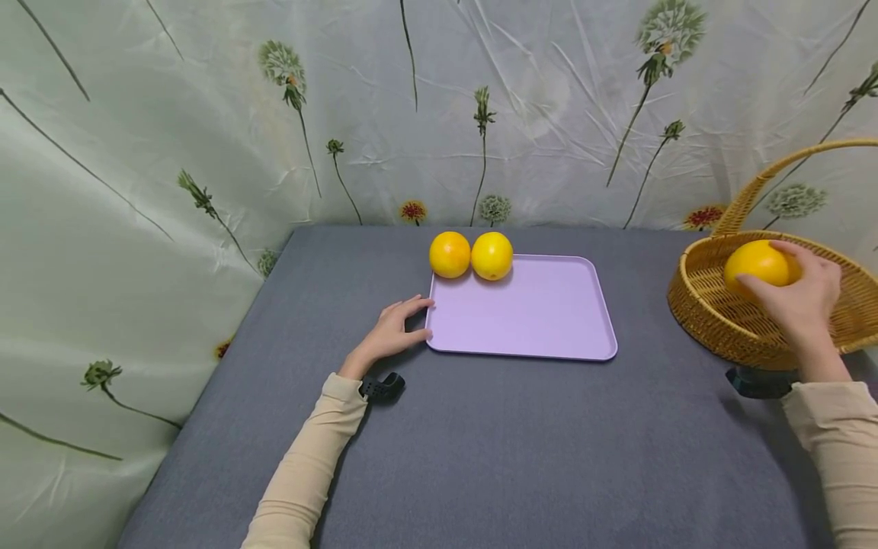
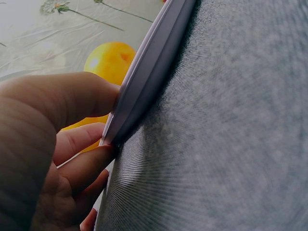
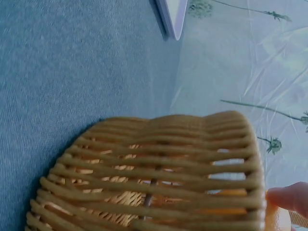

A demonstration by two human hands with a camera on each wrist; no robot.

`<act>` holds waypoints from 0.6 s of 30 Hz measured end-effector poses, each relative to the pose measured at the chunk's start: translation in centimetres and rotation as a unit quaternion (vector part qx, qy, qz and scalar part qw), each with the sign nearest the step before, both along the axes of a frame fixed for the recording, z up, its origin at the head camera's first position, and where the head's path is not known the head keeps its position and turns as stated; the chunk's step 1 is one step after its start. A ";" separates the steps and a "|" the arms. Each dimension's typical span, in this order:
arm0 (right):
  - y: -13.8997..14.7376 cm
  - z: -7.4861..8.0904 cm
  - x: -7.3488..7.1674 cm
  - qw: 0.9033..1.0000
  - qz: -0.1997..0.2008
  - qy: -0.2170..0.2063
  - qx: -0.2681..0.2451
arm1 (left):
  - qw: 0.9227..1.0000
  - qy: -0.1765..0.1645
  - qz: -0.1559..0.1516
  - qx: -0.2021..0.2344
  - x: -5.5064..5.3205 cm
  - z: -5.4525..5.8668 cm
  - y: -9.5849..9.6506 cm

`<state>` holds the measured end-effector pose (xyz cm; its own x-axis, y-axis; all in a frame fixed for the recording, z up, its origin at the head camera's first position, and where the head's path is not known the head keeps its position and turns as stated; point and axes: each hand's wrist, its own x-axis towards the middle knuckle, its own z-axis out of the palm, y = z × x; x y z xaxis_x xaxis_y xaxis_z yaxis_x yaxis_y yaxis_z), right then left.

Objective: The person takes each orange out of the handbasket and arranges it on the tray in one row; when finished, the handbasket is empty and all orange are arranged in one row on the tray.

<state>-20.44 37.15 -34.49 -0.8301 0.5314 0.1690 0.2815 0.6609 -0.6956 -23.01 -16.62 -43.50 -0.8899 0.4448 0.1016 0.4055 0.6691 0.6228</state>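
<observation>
My left hand (image 1: 391,328) rests at the left edge of a lilac tray (image 1: 528,316), thumb and fingers spread and touching the rim (image 2: 137,72). Two oranges, one deeper in colour (image 1: 450,255) and one yellower (image 1: 491,256), sit side by side at the tray's far left corner. Over at the right, my right hand (image 1: 809,293) grips another orange (image 1: 757,263) between thumb and fingers, within the opening of a wicker basket (image 1: 713,324). In the right wrist view the basket's woven side (image 3: 159,168) covers most of that orange.
The basket's tall arched handle (image 1: 744,194) rises at its far side. A grey cloth (image 1: 514,450) covers the table. Behind it hangs a pale curtain (image 1: 384,130) printed with dandelions. Each wrist wears a black band (image 1: 382,387).
</observation>
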 end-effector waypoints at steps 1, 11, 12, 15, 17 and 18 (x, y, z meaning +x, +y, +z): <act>-0.1 0.0 0.0 1.000 0.000 0.001 0.000 | 1.000 -0.001 0.000 -0.001 0.0 0.0 0.0; -1.2 0.0 0.0 0.999 0.001 0.049 0.003 | 1.000 0.001 0.001 -0.007 -0.1 0.0 0.0; -1.3 0.0 0.0 0.998 0.001 0.055 0.001 | 1.000 0.002 0.001 -0.007 -0.1 0.0 0.0; -1.7 -0.1 -0.1 0.997 0.001 0.073 -0.009 | 1.000 0.002 0.001 -0.007 -0.1 0.0 0.0; -2.0 -0.2 -0.1 0.995 0.004 0.097 -0.015 | 1.000 0.002 0.001 -0.008 -0.1 0.0 0.0; -2.1 -0.3 -0.1 0.994 0.007 0.111 -0.016 | 1.000 0.001 0.002 -0.008 -0.1 0.0 0.0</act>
